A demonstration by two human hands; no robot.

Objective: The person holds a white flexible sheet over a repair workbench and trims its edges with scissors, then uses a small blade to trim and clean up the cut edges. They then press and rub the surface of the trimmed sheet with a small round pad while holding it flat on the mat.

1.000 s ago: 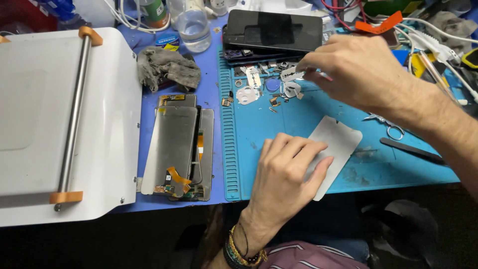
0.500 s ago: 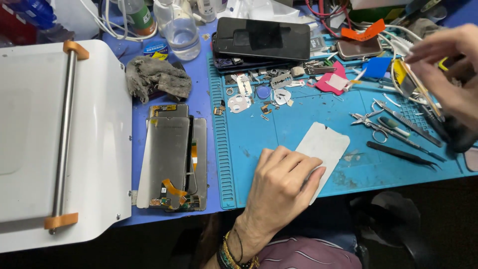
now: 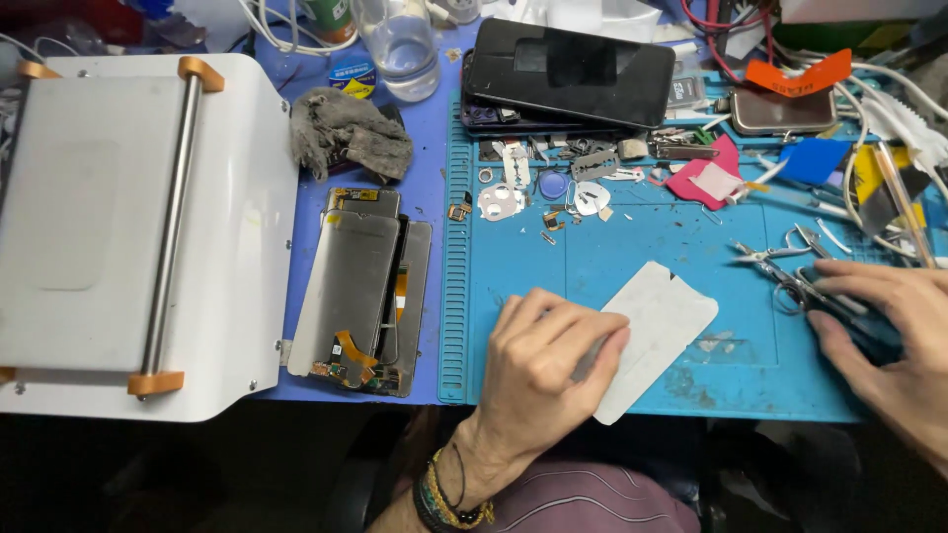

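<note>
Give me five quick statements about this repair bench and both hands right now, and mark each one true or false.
1. The left hand presses on a white sheet lying on the blue mat. True.
2. The right hand is lifting the glass cup. False: it rests at the mat's right edge on dark tools, beside the scissors; the cup stands far off at the top.
3. A grey rag lies above the opened screen panels. True.
4. The dark phone lies at the mat's near edge. False: it lies at the far edge.
5. The white machine stands right of the mat. False: left.
</note>
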